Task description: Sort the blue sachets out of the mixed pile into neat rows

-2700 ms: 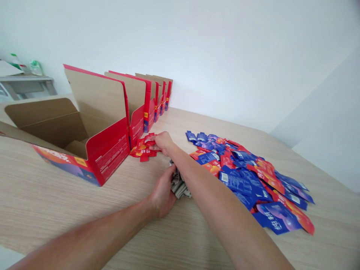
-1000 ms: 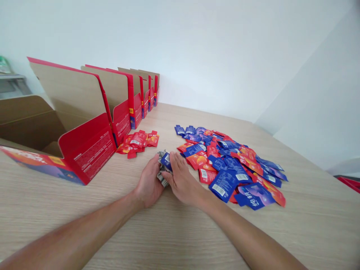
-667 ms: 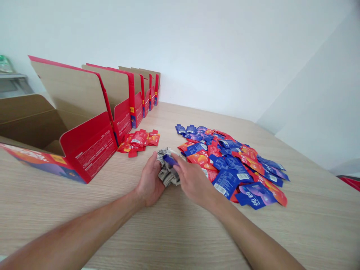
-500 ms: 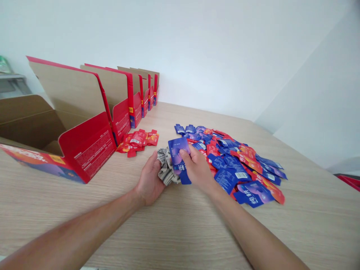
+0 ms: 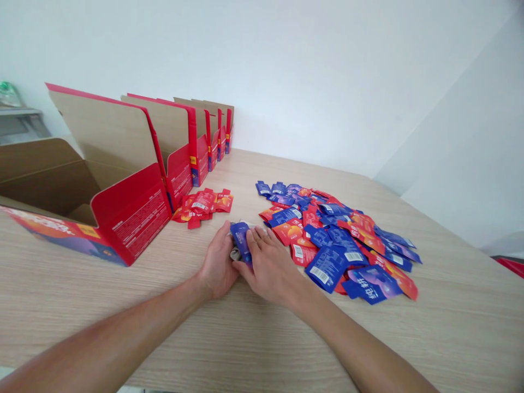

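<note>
My left hand (image 5: 218, 263) cups a crumpled grey cloth (image 5: 234, 253) on the wooden table (image 5: 254, 338), fingers curled round it. My right hand (image 5: 268, 266) presses a blue sachet (image 5: 240, 240) against that cloth, fingers laid over it. Both hands meet at the table's middle. Just right of them lies a big loose heap of blue and red sachets (image 5: 335, 234). A small pile of red sachets (image 5: 202, 204) lies beyond my left hand, beside the boxes.
A row of open red cardboard boxes (image 5: 135, 202) with raised lids runs along the left to the white wall. The nearest box shows a brown inside. A grey shelf (image 5: 20, 123) stands far left. The table's right edge slopes off.
My right hand left the red pile, picked a blue sachet from the heap, lifted it, then brought it down onto the cloth in my left hand.
</note>
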{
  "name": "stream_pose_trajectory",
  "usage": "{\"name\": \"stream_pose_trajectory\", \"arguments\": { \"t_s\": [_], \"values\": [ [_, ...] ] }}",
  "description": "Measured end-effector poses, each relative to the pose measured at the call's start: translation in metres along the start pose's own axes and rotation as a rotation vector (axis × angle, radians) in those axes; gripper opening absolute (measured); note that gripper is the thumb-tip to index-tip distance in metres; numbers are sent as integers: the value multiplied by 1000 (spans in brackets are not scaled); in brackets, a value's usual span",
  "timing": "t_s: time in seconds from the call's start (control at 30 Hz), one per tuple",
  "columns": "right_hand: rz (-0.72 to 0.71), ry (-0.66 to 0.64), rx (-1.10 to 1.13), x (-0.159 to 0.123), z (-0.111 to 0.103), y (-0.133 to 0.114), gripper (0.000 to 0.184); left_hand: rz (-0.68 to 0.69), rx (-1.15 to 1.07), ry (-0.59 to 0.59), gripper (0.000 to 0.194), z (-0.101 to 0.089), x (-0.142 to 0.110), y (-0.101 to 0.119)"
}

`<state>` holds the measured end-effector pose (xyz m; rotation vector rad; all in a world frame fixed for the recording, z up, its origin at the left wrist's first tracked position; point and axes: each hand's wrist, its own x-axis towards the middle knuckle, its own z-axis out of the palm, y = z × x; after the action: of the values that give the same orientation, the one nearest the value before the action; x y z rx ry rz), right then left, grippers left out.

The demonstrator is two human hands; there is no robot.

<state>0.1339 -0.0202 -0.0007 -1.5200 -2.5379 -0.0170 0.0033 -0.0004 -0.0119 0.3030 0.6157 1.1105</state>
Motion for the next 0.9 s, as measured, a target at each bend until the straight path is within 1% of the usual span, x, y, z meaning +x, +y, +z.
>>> {"name": "stream_pose_trajectory", "arguments": {
  "t_s": [0.07,0.1,0.17,0.2,0.23,0.27,0.33,0.37,0.4,0.43,0.5,0.53,0.57,0.67,0.73,0.83,0.9],
  "values": [
    [2,-63,-52,-1,-16,-1,53,8,0,-23,52,0,0,-1],
    [25,-94,-80,0,-25,1,45,10,5,-41,53,0,1,-2],
    [112,-116,-128,3,-43,10,39,8,16,-78,54,0,2,-3],
    [161,-92,-137,6,-51,16,37,8,17,-94,55,-1,2,-4],
    [200,-37,-125,11,-58,22,36,12,13,-103,55,-1,3,-5],
    [223,44,-83,17,-63,27,36,21,4,-104,54,-1,3,-6],
    [237,229,94,35,-66,35,36,49,-18,-89,49,-1,4,-9],
    [246,308,225,46,-65,36,38,64,-26,-80,46,0,4,-9],
    [277,357,402,59,-63,35,39,75,-31,-77,44,0,5,-10],
    [325,367,605,73,-58,31,40,79,-35,-79,44,0,5,-11],
    [436,290,979,104,-47,19,38,77,-41,-78,45,1,6,-11],
    [479,226,1114,120,-41,10,35,69,-44,-77,46,0,7,-11],
    [505,164,1202,135,-36,1,32,60,-48,-72,46,0,7,-11],
    [521,50,1306,174,-19,-28,24,46,-52,-54,45,-1,6,-9],
    [527,7,1359,192,-9,-45,22,48,-50,-44,43,-1,5,-7],
    [514,-40,1392,206,4,-58,21,28,-46,-22,45,-1,3,-3],
    [498,-59,1383,209,11,-60,19,22,-42,-23,46,-2,3,-3]
  ]
}}
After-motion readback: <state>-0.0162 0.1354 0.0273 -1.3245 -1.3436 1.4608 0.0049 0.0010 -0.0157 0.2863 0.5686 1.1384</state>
